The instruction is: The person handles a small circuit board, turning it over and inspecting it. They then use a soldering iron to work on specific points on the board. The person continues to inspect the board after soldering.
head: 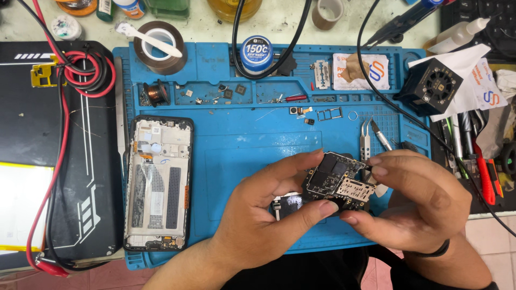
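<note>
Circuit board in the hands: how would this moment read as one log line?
left hand: grips circuit board | right hand: pinches same board | opened phone: flat on blue mat, left | tweezers: behind hands

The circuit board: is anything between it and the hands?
No. Both hands, left and right, pinch the circuit board directly at its edges above the blue mat; nothing visible sits between.

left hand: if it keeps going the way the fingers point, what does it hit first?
The left hand points right and slightly up, its fingertips already on the circuit board held between both hands. Straight past that, it would likely meet the right hand, which grips the board's other side. Depth is hard to judge from above.
</note>
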